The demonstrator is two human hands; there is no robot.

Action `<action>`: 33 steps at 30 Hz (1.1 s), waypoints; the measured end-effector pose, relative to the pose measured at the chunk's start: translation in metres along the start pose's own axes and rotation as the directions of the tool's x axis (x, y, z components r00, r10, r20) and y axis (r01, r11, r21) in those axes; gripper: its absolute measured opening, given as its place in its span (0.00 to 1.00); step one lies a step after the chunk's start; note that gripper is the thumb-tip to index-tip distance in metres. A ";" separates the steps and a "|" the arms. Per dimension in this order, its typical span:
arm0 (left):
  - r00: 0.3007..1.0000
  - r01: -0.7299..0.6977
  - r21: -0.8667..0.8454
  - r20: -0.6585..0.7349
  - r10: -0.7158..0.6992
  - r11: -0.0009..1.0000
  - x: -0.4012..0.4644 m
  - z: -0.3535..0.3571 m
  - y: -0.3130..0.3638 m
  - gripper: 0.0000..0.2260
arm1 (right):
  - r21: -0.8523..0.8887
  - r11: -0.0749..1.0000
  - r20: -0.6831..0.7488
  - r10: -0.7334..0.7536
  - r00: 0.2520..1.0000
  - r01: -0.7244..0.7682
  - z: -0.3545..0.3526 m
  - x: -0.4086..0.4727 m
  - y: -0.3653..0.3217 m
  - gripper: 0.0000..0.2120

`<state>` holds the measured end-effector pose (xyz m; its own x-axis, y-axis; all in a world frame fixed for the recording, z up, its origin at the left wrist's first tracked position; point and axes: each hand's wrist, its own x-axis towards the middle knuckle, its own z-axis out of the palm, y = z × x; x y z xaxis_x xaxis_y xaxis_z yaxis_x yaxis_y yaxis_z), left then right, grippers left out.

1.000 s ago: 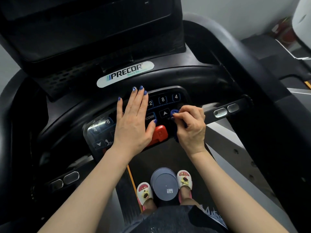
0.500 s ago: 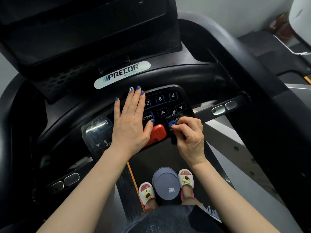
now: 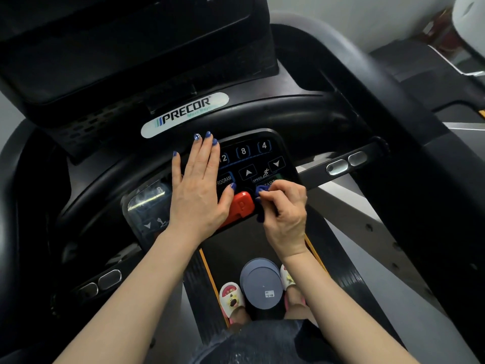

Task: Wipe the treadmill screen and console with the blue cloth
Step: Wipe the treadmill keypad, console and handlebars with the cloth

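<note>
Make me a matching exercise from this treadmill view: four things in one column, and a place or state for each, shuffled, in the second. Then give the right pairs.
Things
1. left hand
2. right hand
3. red stop clip
4. grey round lid

Places or states
A. lies down on the belt between the two slippers
B. pinches the bunched blue cloth against the keypad's lower right
C. rests flat with straight fingers on the keypad
D. sits at the keypad's lower edge, between the two hands

Pairs: 1-C, 2-B, 3-D, 4-A
</note>
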<state>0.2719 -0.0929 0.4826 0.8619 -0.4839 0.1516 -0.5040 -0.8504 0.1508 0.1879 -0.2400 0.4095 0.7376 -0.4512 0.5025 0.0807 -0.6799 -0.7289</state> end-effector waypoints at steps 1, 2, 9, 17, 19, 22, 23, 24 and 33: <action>1.000 0.001 -0.001 0.002 -0.001 1.000 0.000 0.000 0.000 0.35 | 0.005 1.000 0.017 -0.018 1.000 0.017 -0.001 -0.001 0.001 0.01; 1.000 -0.001 -0.003 0.004 0.001 1.000 0.000 0.000 0.000 0.35 | 0.007 1.000 0.019 -0.022 1.000 0.022 -0.003 0.000 0.004 0.01; 1.000 0.001 0.004 -0.001 -0.001 1.000 0.000 0.001 0.000 0.35 | -0.002 0.998 -0.049 0.061 0.997 -0.061 -0.010 0.001 0.012 0.02; 1.000 -0.005 0.002 -0.011 0.005 1.000 0.000 0.002 0.000 0.35 | -0.011 0.993 -0.103 0.116 0.988 -0.118 -0.012 0.012 0.015 0.02; 1.000 -0.005 -0.001 -0.009 0.005 1.000 0.000 0.002 0.000 0.35 | -0.025 0.997 -0.068 0.075 0.995 -0.077 -0.018 0.010 0.022 0.04; 1.000 -0.008 -0.002 -0.015 0.008 1.000 0.000 0.002 -0.002 0.35 | -0.035 0.993 -0.110 0.111 0.988 -0.115 -0.022 0.017 0.027 0.02; 1.000 -0.008 -0.002 -0.015 0.008 1.000 0.000 0.002 -0.001 0.35 | -0.028 0.989 -0.131 0.137 0.982 -0.142 -0.019 0.022 0.025 0.01; 1.000 -0.008 -0.003 -0.015 0.008 1.000 0.000 0.003 -0.001 0.35 | -0.025 0.987 -0.142 0.151 0.978 -0.157 -0.016 0.027 0.022 0.01; 1.000 -0.004 -0.013 -0.004 0.004 1.000 0.000 0.001 0.000 0.35 | -0.010 0.991 -0.101 0.130 0.986 -0.131 -0.015 0.048 0.025 0.02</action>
<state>0.2724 -0.0933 0.4814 0.8598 -0.4862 0.1561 -0.5079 -0.8459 0.1627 0.2152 -0.2871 0.4221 0.6705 -0.5915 0.4478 -0.0237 -0.6204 -0.7840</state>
